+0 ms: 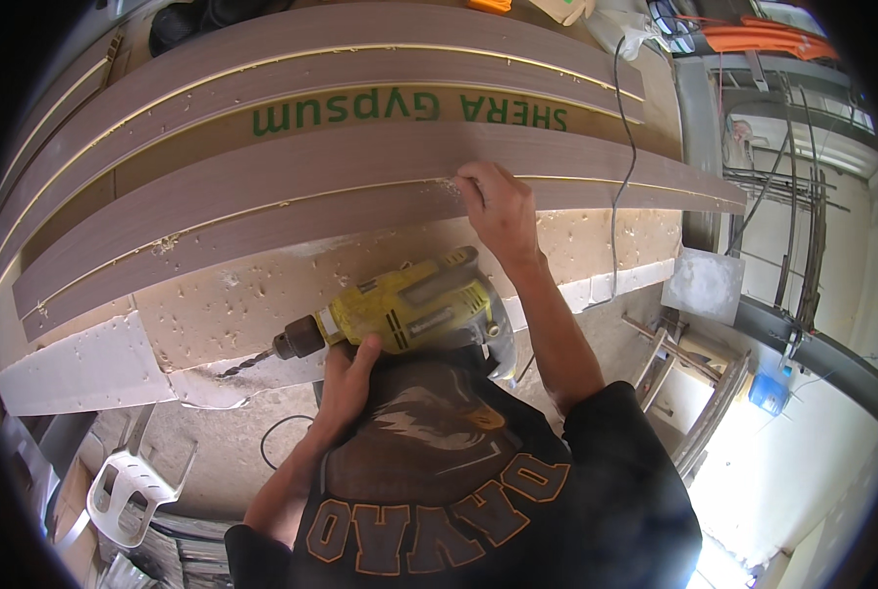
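My left hand (348,381) is closed on a yellow power drill (399,309), its thumb up against the housing just behind the chuck. The drill lies on its side against my shirt, and its grey twist bit (246,366) points left, away from the boards. My right hand (501,208) reaches forward, thumb and forefinger pinched together at the groove of the nearest brown plank (311,177). Pale shavings lie at those fingertips; whatever they pinch is too small to make out.
More grooved brown planks (341,71) lie behind, on a tan board. A dark cable (629,147) crosses the planks at the right. A white plastic chair (130,496) stands low on the left; a wooden ladder-like frame (689,393) is at the right.
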A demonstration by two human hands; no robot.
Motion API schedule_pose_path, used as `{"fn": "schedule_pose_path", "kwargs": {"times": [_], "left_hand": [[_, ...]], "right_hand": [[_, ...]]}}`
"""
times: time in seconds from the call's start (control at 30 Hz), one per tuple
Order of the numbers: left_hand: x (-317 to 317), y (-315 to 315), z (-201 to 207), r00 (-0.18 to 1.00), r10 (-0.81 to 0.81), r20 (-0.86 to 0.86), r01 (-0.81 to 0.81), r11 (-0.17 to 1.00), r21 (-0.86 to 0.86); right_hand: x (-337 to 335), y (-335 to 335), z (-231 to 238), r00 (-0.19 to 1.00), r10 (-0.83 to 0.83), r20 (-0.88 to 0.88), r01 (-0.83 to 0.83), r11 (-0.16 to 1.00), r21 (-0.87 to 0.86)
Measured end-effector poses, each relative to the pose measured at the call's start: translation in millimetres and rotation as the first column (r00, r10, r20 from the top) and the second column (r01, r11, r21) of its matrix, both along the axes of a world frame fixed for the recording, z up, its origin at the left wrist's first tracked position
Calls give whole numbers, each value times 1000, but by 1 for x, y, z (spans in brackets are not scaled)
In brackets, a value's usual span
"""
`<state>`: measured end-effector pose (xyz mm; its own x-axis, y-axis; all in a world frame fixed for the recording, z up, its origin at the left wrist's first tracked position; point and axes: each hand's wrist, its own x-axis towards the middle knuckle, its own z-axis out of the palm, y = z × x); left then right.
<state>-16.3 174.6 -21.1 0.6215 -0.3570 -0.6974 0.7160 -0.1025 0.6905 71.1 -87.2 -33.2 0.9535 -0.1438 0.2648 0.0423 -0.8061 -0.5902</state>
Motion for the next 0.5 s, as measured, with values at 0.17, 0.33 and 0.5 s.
{"fn": "schedule_pose_path", "kwargs": {"times": [0.17,0.33,0.5], "left_hand": [[-2,0,-2,1000,11,16,-12,1000,28],[-5,1,-7,999,-1,41,0,999,42],[-4,1,-3,1000,-17,1,17,998,55]], "right_hand": [[0,-3,-6,1000,24,17,-24,1000,-14],[-2,-2,-10,1000,0,27,0,1000,15],[-10,-4,-12,995,-87,-59,96,978,184]]}}
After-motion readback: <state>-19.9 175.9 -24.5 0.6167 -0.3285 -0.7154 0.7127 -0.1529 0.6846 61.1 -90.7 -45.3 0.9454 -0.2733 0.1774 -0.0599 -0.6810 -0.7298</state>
